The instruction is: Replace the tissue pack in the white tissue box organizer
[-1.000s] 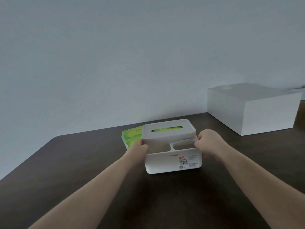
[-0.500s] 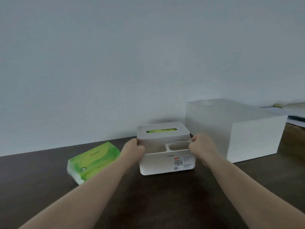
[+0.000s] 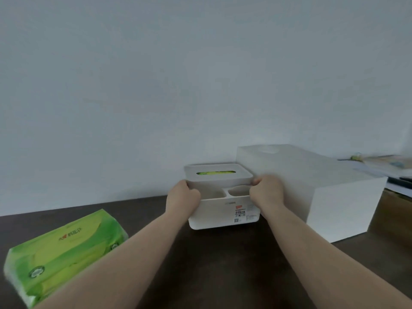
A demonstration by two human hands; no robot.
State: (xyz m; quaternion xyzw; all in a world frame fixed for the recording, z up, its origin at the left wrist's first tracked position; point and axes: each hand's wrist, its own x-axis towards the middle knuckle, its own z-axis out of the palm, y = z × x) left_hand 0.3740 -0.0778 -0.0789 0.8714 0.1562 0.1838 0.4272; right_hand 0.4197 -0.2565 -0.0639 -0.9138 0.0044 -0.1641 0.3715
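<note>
The white tissue box organizer [image 3: 225, 216] stands on the dark table near the wall, with a label on its front and two open compartments behind the front wall. Its lid [image 3: 218, 173] has a slot showing green tissue pack inside. My left hand [image 3: 182, 198] grips the organizer's left side under the lid. My right hand [image 3: 266, 192] grips its right side. A green tissue pack [image 3: 64, 248] lies flat on the table at the lower left, apart from the organizer.
A large white box [image 3: 316, 188] stands just right of the organizer, almost touching my right hand. Papers and small items [image 3: 383, 163] lie at the far right. The dark table [image 3: 223, 264] reaches the pale wall behind.
The view has shifted right and closer. The organizer now sits beside the large white box, and the green pack lies far to the left. Both hands keep their grip.
</note>
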